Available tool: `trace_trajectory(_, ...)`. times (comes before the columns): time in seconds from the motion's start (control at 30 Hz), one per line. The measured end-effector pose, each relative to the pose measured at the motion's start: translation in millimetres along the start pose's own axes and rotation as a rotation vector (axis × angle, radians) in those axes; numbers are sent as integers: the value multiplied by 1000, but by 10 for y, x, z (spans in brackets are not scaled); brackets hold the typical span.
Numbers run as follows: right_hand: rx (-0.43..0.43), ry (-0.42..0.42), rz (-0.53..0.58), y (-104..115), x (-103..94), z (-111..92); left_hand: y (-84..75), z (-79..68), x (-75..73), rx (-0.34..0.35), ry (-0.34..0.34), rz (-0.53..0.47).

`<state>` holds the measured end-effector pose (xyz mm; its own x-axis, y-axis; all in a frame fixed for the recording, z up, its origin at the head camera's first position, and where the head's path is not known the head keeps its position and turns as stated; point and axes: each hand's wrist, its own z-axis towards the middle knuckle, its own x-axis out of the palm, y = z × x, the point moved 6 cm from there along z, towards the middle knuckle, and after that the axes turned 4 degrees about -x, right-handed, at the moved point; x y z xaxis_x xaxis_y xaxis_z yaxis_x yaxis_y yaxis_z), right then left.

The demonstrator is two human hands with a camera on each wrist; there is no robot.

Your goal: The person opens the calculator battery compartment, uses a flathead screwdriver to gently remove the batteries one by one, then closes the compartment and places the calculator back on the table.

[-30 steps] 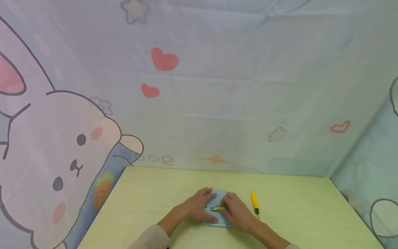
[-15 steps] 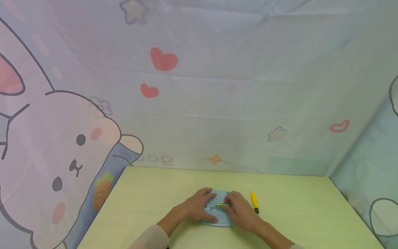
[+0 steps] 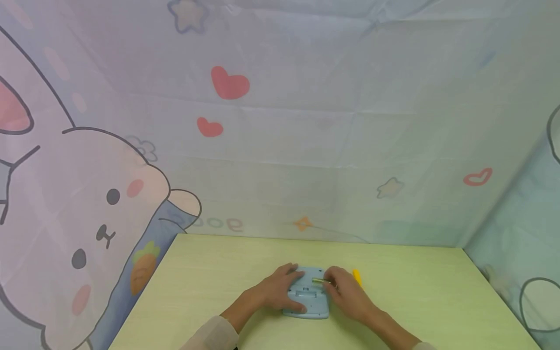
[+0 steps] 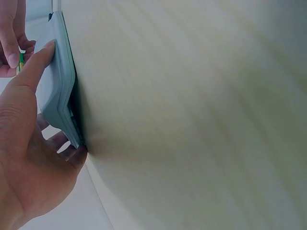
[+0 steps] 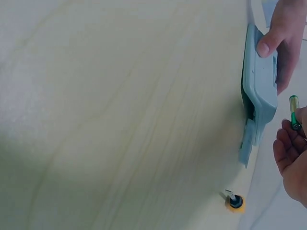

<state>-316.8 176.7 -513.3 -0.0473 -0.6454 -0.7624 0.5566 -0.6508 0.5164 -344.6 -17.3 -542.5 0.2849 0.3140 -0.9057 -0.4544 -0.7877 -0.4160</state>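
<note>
A light-blue plastic device (image 3: 312,308) lies on the table, its battery slot (image 3: 305,293) uncovered and holding nothing. My left hand (image 3: 279,290) grips its left side, the thumb (image 5: 269,45) pressing on the upper face and the other fingers at the far edge. Above the device's right part, my right hand (image 3: 346,293) pinches a small green-and-gold battery (image 5: 294,112) between thumb and fingertips. In the right wrist view, a thin light-blue flat piece (image 5: 245,146) shows by the device's end; the right hand hides that spot in the head view.
A screwdriver (image 3: 357,277) with a yellow handle lies right of the device, partly behind the right hand; its metal tip (image 5: 230,194) shows in the right wrist view. The pale wooden table (image 3: 218,262) meets a printed cloth backdrop (image 3: 280,170) at the back.
My right hand has drawn the battery up out of the slot and moved it right and away from me, now covering more of the screwdriver. The left hand has stayed in place.
</note>
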Motion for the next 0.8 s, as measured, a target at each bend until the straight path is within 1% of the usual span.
trace_trajectory(0.07,0,-19,22,-18,-23,7,6,4,5,-1,0,0)
trace_trajectory(0.23,-49,-84,53,-4,-94,30,11,5,9,1,-2,0)
trace_trajectory(0.3,-53,-105,60,3,-122,34,5,1,7,5,-1,-5)
trace_trajectory(0.5,-19,-163,89,-10,-218,35,-18,-12,-7,4,6,-18)
trace_trajectory(0.8,29,-198,111,-71,-326,8,-26,-15,-13,-1,3,1)
